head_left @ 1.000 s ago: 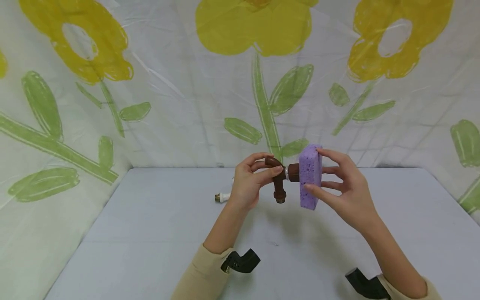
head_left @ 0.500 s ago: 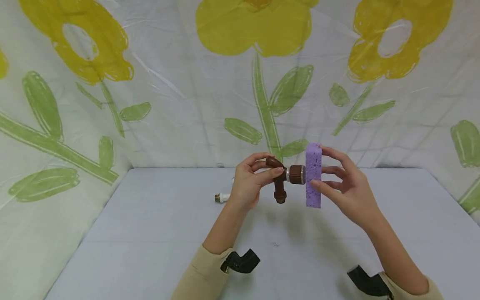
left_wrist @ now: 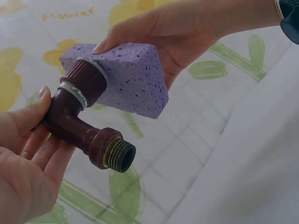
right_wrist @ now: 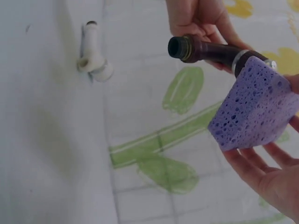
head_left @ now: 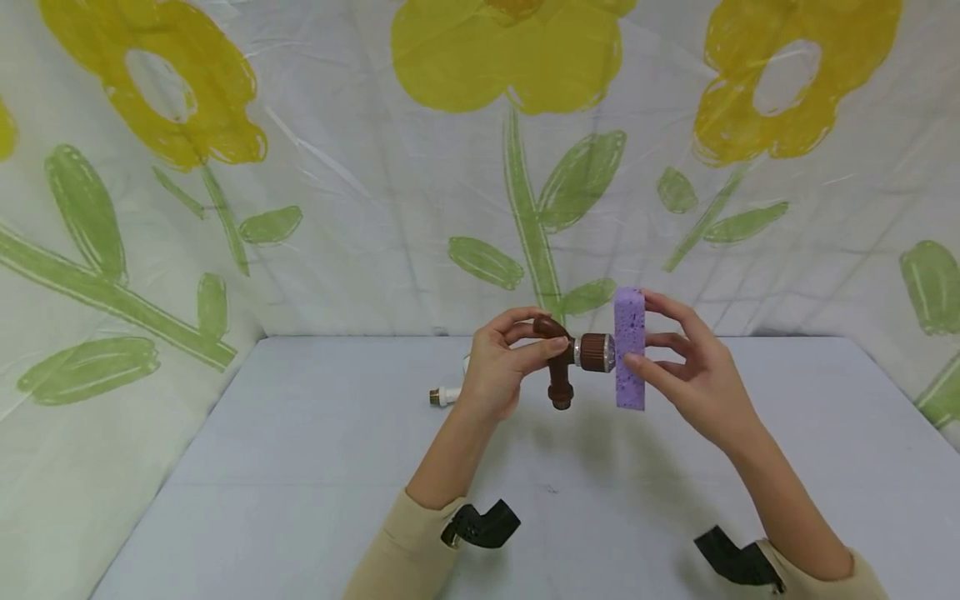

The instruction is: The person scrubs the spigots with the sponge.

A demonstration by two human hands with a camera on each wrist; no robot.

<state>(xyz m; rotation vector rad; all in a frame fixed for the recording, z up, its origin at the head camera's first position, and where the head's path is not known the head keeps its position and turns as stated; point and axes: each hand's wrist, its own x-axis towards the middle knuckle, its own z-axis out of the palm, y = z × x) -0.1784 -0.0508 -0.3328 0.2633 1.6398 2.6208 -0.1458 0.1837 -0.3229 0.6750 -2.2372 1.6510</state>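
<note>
My left hand (head_left: 495,367) grips a dark brown faucet (head_left: 558,367) by its body, above the table. The faucet has a ribbed knob with silver rings and a threaded brass-coloured end (left_wrist: 119,154). Between the thumb and fingers of my right hand (head_left: 701,379) is a purple sponge (head_left: 630,350), held upright with its flat face against the knob's end. Pores cover the sponge (right_wrist: 257,109) in the right wrist view. Part of the faucet's spout side is hidden behind the left fingers.
A white faucet (right_wrist: 93,53) with a brass threaded end lies on the white table (head_left: 300,467), partly behind my left hand in the head view. Behind the table hangs a curtain (head_left: 360,208) painted with yellow flowers and green leaves.
The sponge has shifted slightly right along the knob and turned from angled to edge-on, so more of the knob's end shows. The left hand and faucet have hardly moved.
</note>
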